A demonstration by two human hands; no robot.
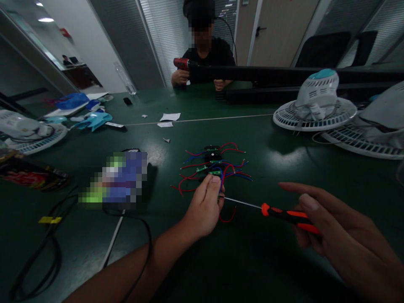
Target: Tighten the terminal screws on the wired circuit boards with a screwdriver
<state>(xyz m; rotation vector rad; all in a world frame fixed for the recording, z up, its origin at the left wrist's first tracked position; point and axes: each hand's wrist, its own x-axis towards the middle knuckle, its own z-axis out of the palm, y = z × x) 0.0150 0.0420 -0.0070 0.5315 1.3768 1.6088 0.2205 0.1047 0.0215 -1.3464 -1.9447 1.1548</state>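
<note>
My left hand [204, 206] is closed in a pinch on a small wired part at the near edge of a pile of small green circuit boards with red and blue wires [214, 166]. My right hand [334, 235] holds a screwdriver with a red and black handle [288, 216]. Its thin metal shaft points left, and the tip meets the part at my left fingertips. My right index finger stretches out above the handle.
Across the dark green table [252, 139] a person holds a red power tool [181, 64]. White fan parts [315, 107] lie at the right, another fan grille [30, 132] at the left. Black cables [50, 248], paper scraps [170, 117] and blue gloves [94, 119] lie around.
</note>
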